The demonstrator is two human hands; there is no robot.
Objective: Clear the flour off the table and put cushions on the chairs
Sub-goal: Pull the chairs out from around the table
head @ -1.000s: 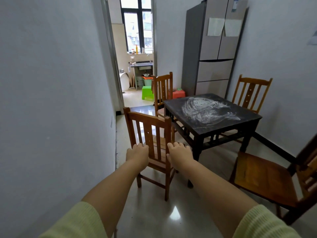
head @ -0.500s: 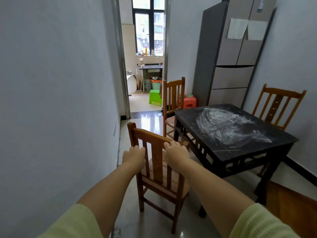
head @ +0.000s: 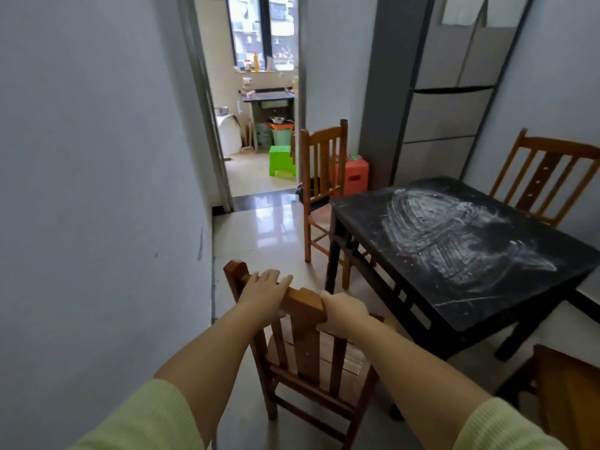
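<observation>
Fingers of the left hand (head: 263,292) lie nearly straight over the top rail of the nearest slatted brown wooden chair (head: 305,349), while the right hand (head: 344,311) has its fingers curled round the same rail, gripping it. Beyond and to the right of the fingertips stands the square black wooden table (head: 367,219), its top smeared with swirls of white flour (head: 454,235); as I judge it, none has been cleared. No cushion shows on any seat, so both parts of the task appear undone. Past the fingers another brown slatted chair (head: 323,164) stands at the table's far corner, a third (head: 548,177) behind the table. Glossy pale floor tiles (head: 269,232) lead to a kitchen doorway; a grey refrigerator (head: 454,92) stands far right.
</observation>
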